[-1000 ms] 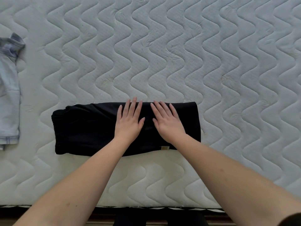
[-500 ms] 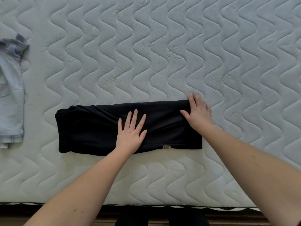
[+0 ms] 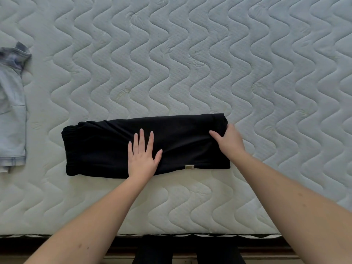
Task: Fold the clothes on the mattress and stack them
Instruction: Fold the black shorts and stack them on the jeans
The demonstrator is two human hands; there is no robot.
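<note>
Gripping the right end of the long black folded garment (image 3: 144, 143), the right hand (image 3: 231, 142) is now curling its fingers under that edge with the thumb lying on top, where half a second ago it was only resting flat on the top right corner. The left hand (image 3: 142, 154) is pressing down near the garment's middle, fingers straight and slightly spread, in much the same spot as before. The garment itself is lying lengthwise across the white quilted mattress (image 3: 190, 63), close to the near edge, its ribbed waistband end pointing left and a small tan label (image 3: 189, 167) showing along its near hem. The right end is looking bunched and slightly raised under the grip, compared with its flatter lie earlier. Over at the far left edge of the view, a pale blue denim garment (image 3: 11, 119) is lying well apart from the black one. A wide stretch of bare quilting is opening out beyond and to the right of the black garment, and a narrower strip is running between it and the mattress's near edge.
</note>
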